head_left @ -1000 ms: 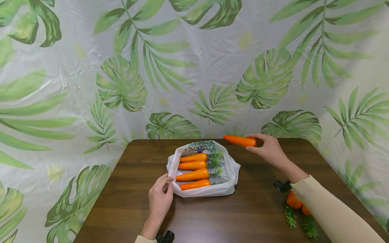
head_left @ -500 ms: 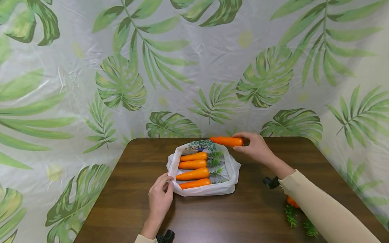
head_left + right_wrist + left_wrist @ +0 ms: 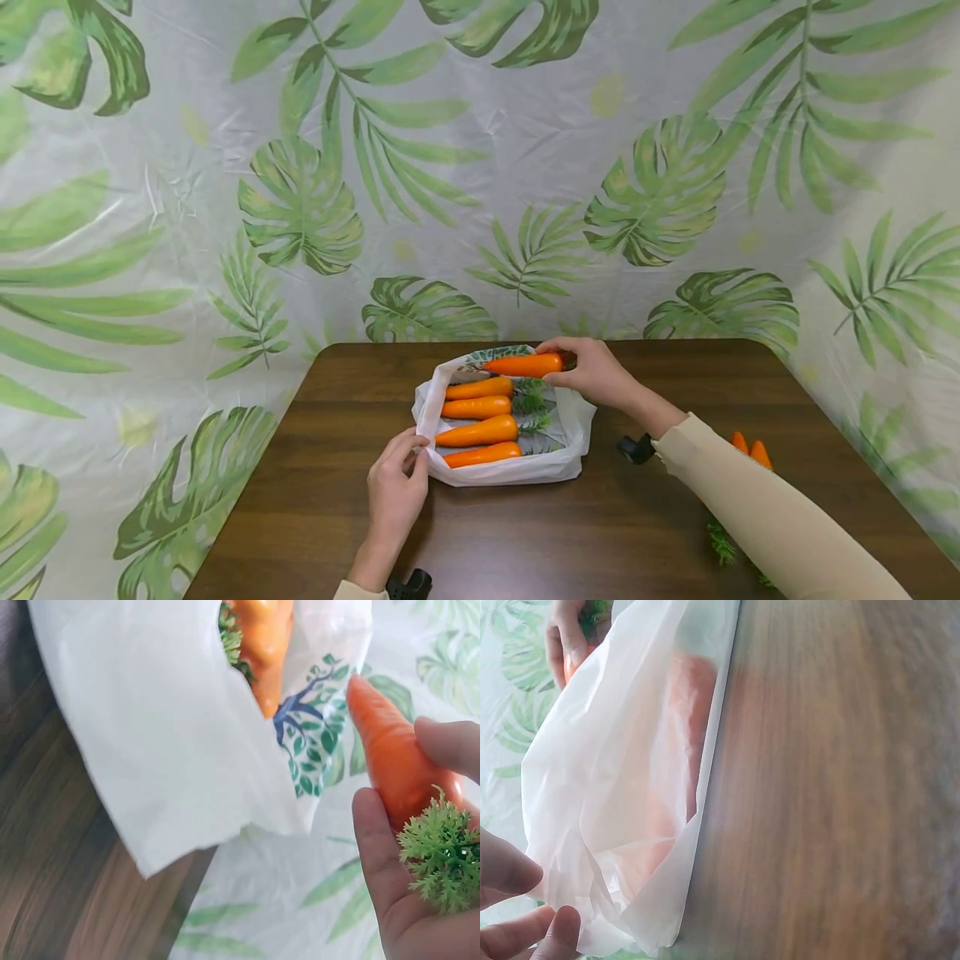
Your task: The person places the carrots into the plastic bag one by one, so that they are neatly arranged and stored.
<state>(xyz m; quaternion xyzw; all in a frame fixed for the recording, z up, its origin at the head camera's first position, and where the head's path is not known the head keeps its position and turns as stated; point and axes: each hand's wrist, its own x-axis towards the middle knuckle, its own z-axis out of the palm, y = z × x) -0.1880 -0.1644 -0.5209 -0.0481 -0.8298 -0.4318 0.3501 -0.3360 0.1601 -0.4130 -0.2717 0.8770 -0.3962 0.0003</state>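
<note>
A white plastic bag (image 3: 517, 476) with a printed tree lies with its mouth open at the table's middle. Several orange carrots (image 3: 477, 431) with green tops rest side by side in it. My left hand (image 3: 397, 482) pinches the bag's near left rim; the left wrist view shows its fingertips (image 3: 564, 924) at the thin film. Above the bag's far right side, my right hand (image 3: 596, 375) holds another carrot (image 3: 522, 365) by its thick end, tip pointing left. In the right wrist view, this carrot's leafy top (image 3: 442, 851) lies against the palm.
More carrots (image 3: 760, 454) lie on the right of the brown wooden table (image 3: 315, 500), partly hidden under the right sleeve (image 3: 765, 508). A leaf-patterned cloth (image 3: 540, 167) hangs behind the table's far edge.
My right hand has carried its carrot leftward from beyond the bag's right side to over its far part. The left hand has stayed at the rim.
</note>
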